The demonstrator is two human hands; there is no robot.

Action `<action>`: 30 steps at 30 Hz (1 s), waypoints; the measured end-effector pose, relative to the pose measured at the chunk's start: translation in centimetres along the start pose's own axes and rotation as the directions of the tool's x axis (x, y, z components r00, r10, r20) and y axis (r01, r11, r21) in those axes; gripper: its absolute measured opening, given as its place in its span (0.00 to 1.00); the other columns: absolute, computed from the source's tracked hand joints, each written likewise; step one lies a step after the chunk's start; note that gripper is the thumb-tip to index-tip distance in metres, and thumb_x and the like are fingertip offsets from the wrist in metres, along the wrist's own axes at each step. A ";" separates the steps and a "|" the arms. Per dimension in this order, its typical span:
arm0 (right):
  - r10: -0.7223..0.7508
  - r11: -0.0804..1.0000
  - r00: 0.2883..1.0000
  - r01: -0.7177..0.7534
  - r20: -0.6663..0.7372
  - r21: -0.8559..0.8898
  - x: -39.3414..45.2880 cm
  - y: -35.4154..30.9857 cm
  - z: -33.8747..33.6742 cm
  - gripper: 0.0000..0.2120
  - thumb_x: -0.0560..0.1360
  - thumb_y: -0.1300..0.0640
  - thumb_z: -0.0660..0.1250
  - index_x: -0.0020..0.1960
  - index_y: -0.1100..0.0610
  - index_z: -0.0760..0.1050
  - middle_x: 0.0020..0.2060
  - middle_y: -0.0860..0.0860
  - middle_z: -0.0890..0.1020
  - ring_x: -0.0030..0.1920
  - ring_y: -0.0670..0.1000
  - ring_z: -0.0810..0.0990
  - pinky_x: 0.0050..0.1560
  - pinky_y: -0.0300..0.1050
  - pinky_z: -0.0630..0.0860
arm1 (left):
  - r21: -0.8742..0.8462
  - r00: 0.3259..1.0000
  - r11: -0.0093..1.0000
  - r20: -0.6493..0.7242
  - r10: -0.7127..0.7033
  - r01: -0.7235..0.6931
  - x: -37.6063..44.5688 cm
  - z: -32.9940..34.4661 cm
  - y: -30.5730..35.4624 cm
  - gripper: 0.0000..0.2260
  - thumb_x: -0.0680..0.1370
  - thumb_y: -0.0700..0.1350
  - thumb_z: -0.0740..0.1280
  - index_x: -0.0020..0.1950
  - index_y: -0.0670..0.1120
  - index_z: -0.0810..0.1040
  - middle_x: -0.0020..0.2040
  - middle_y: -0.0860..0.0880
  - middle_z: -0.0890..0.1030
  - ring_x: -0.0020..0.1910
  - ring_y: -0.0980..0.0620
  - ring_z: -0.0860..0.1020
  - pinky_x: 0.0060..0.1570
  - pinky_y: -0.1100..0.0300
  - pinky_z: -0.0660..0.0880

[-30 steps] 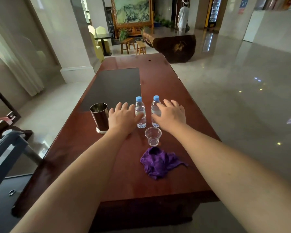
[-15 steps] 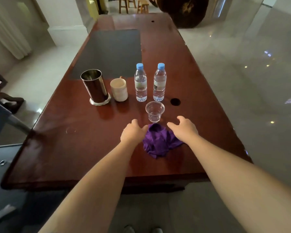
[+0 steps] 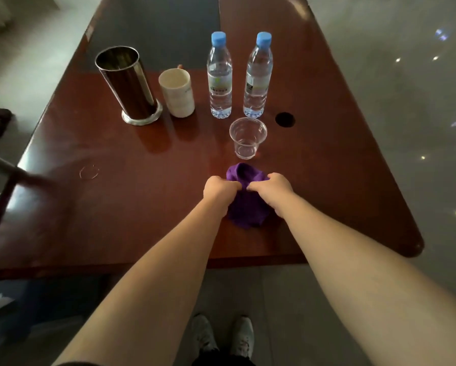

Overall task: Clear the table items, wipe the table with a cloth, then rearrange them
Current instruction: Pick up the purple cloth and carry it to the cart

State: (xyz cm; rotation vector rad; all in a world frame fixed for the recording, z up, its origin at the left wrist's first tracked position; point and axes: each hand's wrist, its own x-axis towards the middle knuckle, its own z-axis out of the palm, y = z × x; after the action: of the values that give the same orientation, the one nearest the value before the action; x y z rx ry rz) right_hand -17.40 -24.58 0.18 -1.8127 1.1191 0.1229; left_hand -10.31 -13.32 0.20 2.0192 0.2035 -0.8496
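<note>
A crumpled purple cloth [image 3: 248,207] lies near the front edge of the red-brown wooden table [image 3: 116,207]. My left hand [image 3: 220,188] and my right hand [image 3: 271,190] both grip its upper part, knuckles almost touching. Just beyond them stands a clear plastic cup [image 3: 247,137]. Behind the cup stand two water bottles with blue caps, one on the left [image 3: 219,77] and one on the right [image 3: 258,77]. Further left are a cream mug [image 3: 176,92] and a tall shiny metal cylinder [image 3: 128,84] on a round base.
A dark round hole [image 3: 285,119] sits in the tabletop right of the cup. A dark inlay panel [image 3: 155,30] covers the far left part. A faint ring mark [image 3: 89,172] shows at the left. A chair frame [image 3: 2,186] stands at the left edge. My shoes [image 3: 221,336] are below.
My hands drew back from the two bottles to the cloth and closed on it. The view tilted down and moved closer to the table.
</note>
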 end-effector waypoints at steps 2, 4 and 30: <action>0.034 0.993 0.997 -0.041 0.072 0.107 -0.2 0.0 0.4 0.16 0.64 0.54 0.74 0.49 0.59 0.79 0.44 0.54 0.83 0.44 0.54 0.81 0.40 0.45 0.75 | -0.101 0.997 0.993 0.043 -0.059 0.064 -0.3 -0.2 0.0 0.06 0.72 0.40 0.70 0.47 0.39 0.79 0.46 0.41 0.83 0.44 0.44 0.82 0.48 0.51 0.81; 0.047 0.977 0.988 -0.077 0.150 0.198 -0.6 -0.2 0.7 0.10 0.64 0.58 0.72 0.44 0.60 0.79 0.39 0.53 0.83 0.41 0.53 0.81 0.39 0.44 0.74 | -0.198 0.992 0.975 0.089 -0.087 0.103 -1.0 -0.7 0.1 0.03 0.74 0.38 0.65 0.43 0.41 0.79 0.42 0.42 0.82 0.40 0.44 0.81 0.47 0.52 0.79; -0.308 0.924 0.818 0.134 0.485 0.359 -9.0 -21.2 5.6 0.07 0.71 0.63 0.63 0.48 0.58 0.77 0.43 0.59 0.82 0.43 0.58 0.81 0.49 0.49 0.77 | -0.578 0.991 0.810 0.013 0.131 -0.100 -8.3 -23.8 3.7 0.12 0.81 0.37 0.59 0.58 0.47 0.78 0.49 0.44 0.84 0.45 0.46 0.84 0.36 0.54 0.81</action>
State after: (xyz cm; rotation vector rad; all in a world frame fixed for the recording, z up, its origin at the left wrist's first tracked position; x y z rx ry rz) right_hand -4.97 -12.18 16.13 -1.4778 0.4862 0.2789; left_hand -3.29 5.03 16.42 1.4177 0.2688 -0.6600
